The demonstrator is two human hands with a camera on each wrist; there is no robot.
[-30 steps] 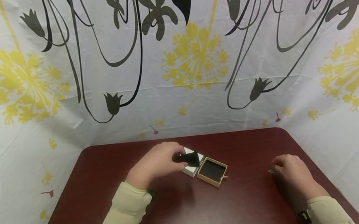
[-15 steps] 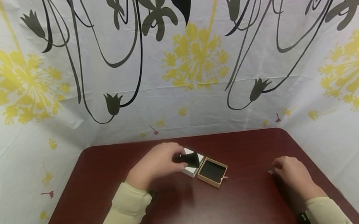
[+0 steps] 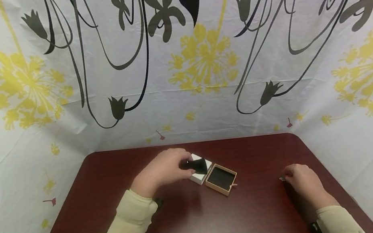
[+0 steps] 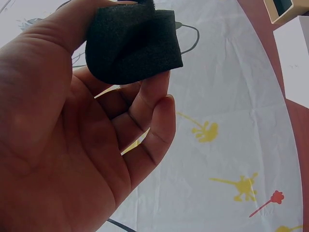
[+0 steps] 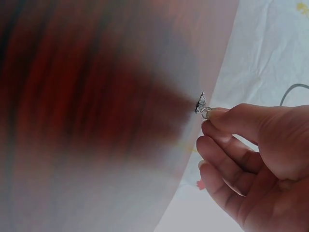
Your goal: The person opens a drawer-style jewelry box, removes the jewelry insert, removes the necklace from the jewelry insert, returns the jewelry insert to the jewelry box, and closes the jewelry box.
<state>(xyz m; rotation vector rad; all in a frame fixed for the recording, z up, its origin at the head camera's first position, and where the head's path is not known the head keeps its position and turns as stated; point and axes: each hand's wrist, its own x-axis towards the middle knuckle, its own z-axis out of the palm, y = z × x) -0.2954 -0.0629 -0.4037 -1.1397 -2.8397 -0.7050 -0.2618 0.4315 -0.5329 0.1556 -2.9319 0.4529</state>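
My left hand (image 3: 165, 170) grips a bent piece of black foam (image 4: 133, 41) between thumb and fingers, above the table. Below it lies a white box part (image 3: 201, 176), partly hidden by the hand and foam. Touching or very near that part is a small tan-edged box tray (image 3: 221, 179) with a black inside and a small ribbon tab. Over to the right, my right hand (image 3: 305, 185) pinches a small sparkling silver jewellery piece (image 5: 201, 104) between thumb and forefinger. Its lower end is hidden by the fingertips, so its exact kind is unclear.
A dark red-brown table (image 3: 246, 217) with rounded far corners lies under both hands. Patterned white cloth (image 3: 207, 109) surrounds it at the back and both sides.
Almost nothing differs. My right hand has shifted very slightly, still pinching the silver piece; my left hand stays put with the black foam.
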